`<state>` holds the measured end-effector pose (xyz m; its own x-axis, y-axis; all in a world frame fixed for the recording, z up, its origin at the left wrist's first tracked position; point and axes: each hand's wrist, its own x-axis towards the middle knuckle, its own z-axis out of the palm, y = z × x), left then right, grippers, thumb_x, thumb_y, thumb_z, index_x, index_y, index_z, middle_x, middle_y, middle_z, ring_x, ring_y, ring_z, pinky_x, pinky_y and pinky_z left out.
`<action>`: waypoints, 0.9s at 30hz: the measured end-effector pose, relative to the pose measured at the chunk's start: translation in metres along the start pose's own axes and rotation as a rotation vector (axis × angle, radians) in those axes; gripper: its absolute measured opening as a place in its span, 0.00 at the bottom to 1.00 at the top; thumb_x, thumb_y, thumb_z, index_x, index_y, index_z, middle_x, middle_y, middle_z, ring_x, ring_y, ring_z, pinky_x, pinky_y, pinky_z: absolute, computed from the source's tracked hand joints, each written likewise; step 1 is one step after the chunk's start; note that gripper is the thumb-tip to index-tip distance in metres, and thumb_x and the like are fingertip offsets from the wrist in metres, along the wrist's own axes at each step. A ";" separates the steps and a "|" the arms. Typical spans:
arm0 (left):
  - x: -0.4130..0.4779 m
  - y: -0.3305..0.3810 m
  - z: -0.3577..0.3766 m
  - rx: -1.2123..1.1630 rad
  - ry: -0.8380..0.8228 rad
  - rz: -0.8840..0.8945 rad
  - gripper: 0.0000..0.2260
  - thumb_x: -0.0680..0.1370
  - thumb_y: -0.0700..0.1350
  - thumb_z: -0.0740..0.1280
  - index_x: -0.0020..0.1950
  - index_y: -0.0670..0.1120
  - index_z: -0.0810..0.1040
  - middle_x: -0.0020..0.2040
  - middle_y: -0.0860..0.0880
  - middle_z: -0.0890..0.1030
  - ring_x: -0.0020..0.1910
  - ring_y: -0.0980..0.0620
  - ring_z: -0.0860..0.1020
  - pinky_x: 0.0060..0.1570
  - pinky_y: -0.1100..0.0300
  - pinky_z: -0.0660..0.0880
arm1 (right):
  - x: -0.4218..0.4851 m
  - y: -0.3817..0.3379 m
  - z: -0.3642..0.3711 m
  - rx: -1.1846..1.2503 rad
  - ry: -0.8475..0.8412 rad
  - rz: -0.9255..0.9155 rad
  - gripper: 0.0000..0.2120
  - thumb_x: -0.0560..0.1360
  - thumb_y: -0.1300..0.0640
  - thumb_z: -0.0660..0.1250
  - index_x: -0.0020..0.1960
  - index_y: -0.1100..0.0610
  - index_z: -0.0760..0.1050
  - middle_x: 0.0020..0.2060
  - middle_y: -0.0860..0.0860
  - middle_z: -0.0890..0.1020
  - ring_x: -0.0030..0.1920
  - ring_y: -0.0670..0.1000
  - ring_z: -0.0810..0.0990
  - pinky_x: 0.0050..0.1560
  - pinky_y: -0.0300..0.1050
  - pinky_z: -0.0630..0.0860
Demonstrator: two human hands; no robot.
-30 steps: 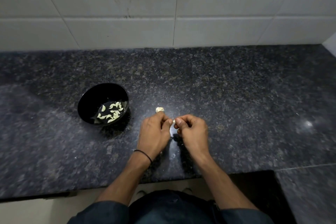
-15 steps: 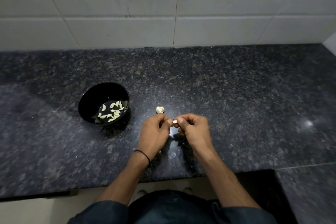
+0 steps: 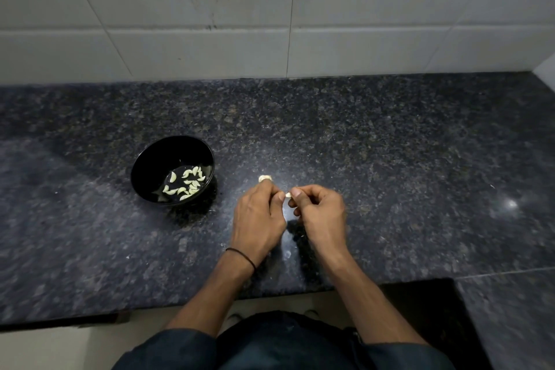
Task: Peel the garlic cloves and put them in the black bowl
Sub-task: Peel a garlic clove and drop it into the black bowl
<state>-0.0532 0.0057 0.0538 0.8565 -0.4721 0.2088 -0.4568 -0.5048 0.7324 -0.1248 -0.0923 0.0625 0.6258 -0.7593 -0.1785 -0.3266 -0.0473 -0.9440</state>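
One garlic clove (image 3: 288,194) is pinched between the two hands over the dark speckled countertop (image 3: 390,159), to the right of the black bowl (image 3: 156,156) and well apart from it. Only a small pale tip of the clove shows between the thumb tips, so its long axis and the way it points cannot be told, nor how much skin is on it. Many peeled cloves (image 3: 187,182) lie in the bottom of the bowl, on its right side; they are pale yellow-green crescents whose long axes point in several directions. A small, roundish, tan garlic piece (image 3: 265,178) sits on the counter just beyond the knuckles of the left hand (image 3: 258,219). That hand lies back-up with its fingers curled under, and its thumb is pressed against the clove from the left. The right hand (image 3: 321,213) mirrors it: its fingers are curled in, and its thumb and forefinger are closed on the clove from the right, so both hands grip it. The thumb tips nearly meet, and the knuckles of both hands point away from the person toward the tiled wall (image 3: 210,24). A thin dark band (image 3: 241,255) circles the left wrist, and both forearms come up bare out of dark blue sleeves (image 3: 168,348) at the bottom edge
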 end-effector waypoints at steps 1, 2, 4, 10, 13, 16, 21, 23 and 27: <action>0.000 -0.001 0.001 -0.041 -0.008 -0.023 0.07 0.78 0.41 0.68 0.40 0.45 0.76 0.33 0.53 0.77 0.34 0.53 0.74 0.37 0.58 0.67 | 0.000 0.000 0.000 0.012 -0.003 0.002 0.08 0.79 0.56 0.70 0.41 0.54 0.83 0.35 0.48 0.85 0.35 0.46 0.82 0.41 0.51 0.82; 0.001 -0.003 0.003 -0.145 -0.034 -0.101 0.08 0.78 0.41 0.68 0.39 0.46 0.77 0.32 0.54 0.77 0.32 0.55 0.73 0.36 0.60 0.68 | 0.000 -0.001 0.000 0.028 -0.008 0.006 0.08 0.79 0.56 0.70 0.42 0.55 0.83 0.35 0.49 0.85 0.35 0.45 0.82 0.41 0.51 0.82; 0.002 -0.004 0.005 -0.504 -0.103 -0.346 0.10 0.79 0.39 0.68 0.38 0.46 0.78 0.29 0.54 0.75 0.29 0.57 0.70 0.32 0.63 0.68 | 0.001 0.000 0.000 0.048 -0.017 0.009 0.07 0.79 0.57 0.70 0.43 0.55 0.83 0.36 0.49 0.86 0.35 0.45 0.81 0.41 0.49 0.81; -0.002 -0.010 0.007 -0.683 -0.157 -0.488 0.09 0.79 0.38 0.67 0.39 0.42 0.80 0.28 0.51 0.75 0.27 0.57 0.70 0.30 0.65 0.69 | 0.005 0.005 -0.007 0.078 -0.005 0.014 0.07 0.79 0.57 0.69 0.44 0.54 0.83 0.36 0.50 0.86 0.36 0.45 0.81 0.39 0.47 0.79; -0.004 -0.017 0.011 -0.471 -0.161 -0.361 0.06 0.78 0.40 0.70 0.41 0.45 0.82 0.33 0.53 0.81 0.34 0.55 0.78 0.40 0.58 0.76 | 0.005 0.006 -0.007 0.114 -0.014 0.015 0.06 0.79 0.58 0.69 0.44 0.55 0.83 0.36 0.53 0.85 0.35 0.45 0.80 0.38 0.49 0.79; -0.005 -0.018 0.017 -0.306 -0.156 -0.291 0.04 0.77 0.42 0.72 0.42 0.48 0.82 0.36 0.54 0.83 0.37 0.58 0.80 0.40 0.66 0.74 | 0.005 0.009 -0.006 0.159 -0.006 0.037 0.06 0.79 0.59 0.69 0.45 0.56 0.83 0.36 0.53 0.85 0.35 0.46 0.80 0.39 0.56 0.82; 0.000 -0.019 0.026 -0.198 -0.175 -0.223 0.05 0.75 0.38 0.70 0.45 0.49 0.81 0.40 0.56 0.83 0.40 0.63 0.79 0.39 0.76 0.69 | 0.004 0.014 -0.004 0.224 0.015 0.080 0.04 0.79 0.60 0.69 0.48 0.57 0.83 0.36 0.53 0.85 0.35 0.48 0.81 0.39 0.56 0.82; 0.002 -0.017 0.029 -0.194 -0.192 -0.195 0.09 0.76 0.35 0.67 0.45 0.49 0.81 0.41 0.56 0.83 0.41 0.65 0.79 0.40 0.77 0.69 | 0.003 0.015 -0.004 0.228 0.026 0.065 0.04 0.79 0.62 0.69 0.48 0.59 0.83 0.37 0.58 0.85 0.34 0.47 0.80 0.37 0.48 0.80; 0.000 -0.012 0.028 -0.291 -0.188 -0.191 0.13 0.80 0.33 0.60 0.48 0.47 0.81 0.45 0.53 0.85 0.43 0.63 0.83 0.45 0.71 0.75 | 0.002 0.017 -0.006 0.235 0.052 0.042 0.05 0.79 0.62 0.69 0.48 0.56 0.83 0.39 0.56 0.85 0.36 0.47 0.82 0.36 0.38 0.79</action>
<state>-0.0546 -0.0088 0.0267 0.8481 -0.5273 -0.0512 -0.1836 -0.3832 0.9052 -0.1330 -0.0987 0.0476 0.5759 -0.7901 -0.2099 -0.1738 0.1326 -0.9758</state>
